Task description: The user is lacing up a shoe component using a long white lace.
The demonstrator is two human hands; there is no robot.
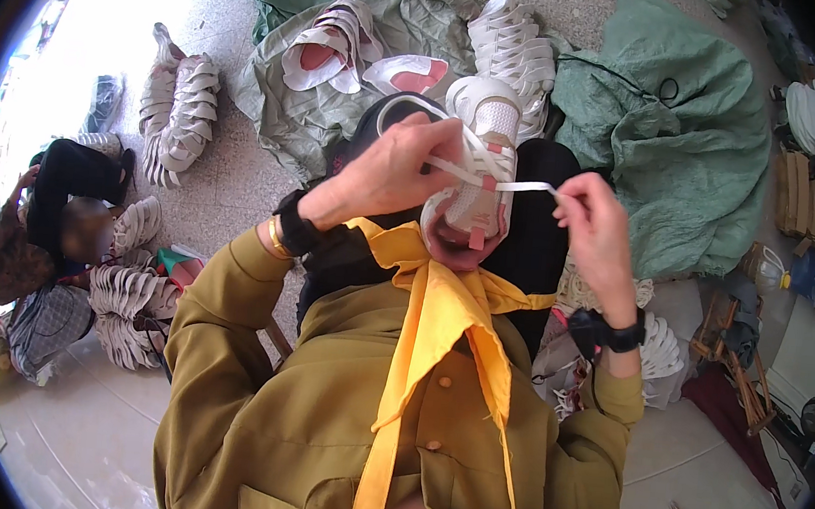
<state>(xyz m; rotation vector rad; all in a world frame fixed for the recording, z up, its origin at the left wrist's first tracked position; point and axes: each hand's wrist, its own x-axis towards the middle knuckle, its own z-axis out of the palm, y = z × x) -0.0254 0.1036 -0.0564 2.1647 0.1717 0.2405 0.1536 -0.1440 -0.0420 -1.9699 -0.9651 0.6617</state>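
A white and pink shoe upper (470,207) rests on my lap, its pink-lined opening toward me and its toe pointing away. White lace crosses its eyelets. My right hand (596,223), right of the shoe, pinches a white shoelace (527,186) drawn taut sideways from the eyelets. My left hand (401,167) is closed at the shoe's left side, with lace coming out by its fingertips and a loop of lace arching behind it. Its fingertips are partly hidden. A yellow cloth (449,331) lies over my front, just below the shoe.
White shoe uppers (329,46) lie on a grey-green sheet ahead. A laced stack of uppers (513,46) stands beyond my knees. Green sacks (679,143) are at the right. More bundled uppers (180,109) lie on the floor at left, near another person (72,215).
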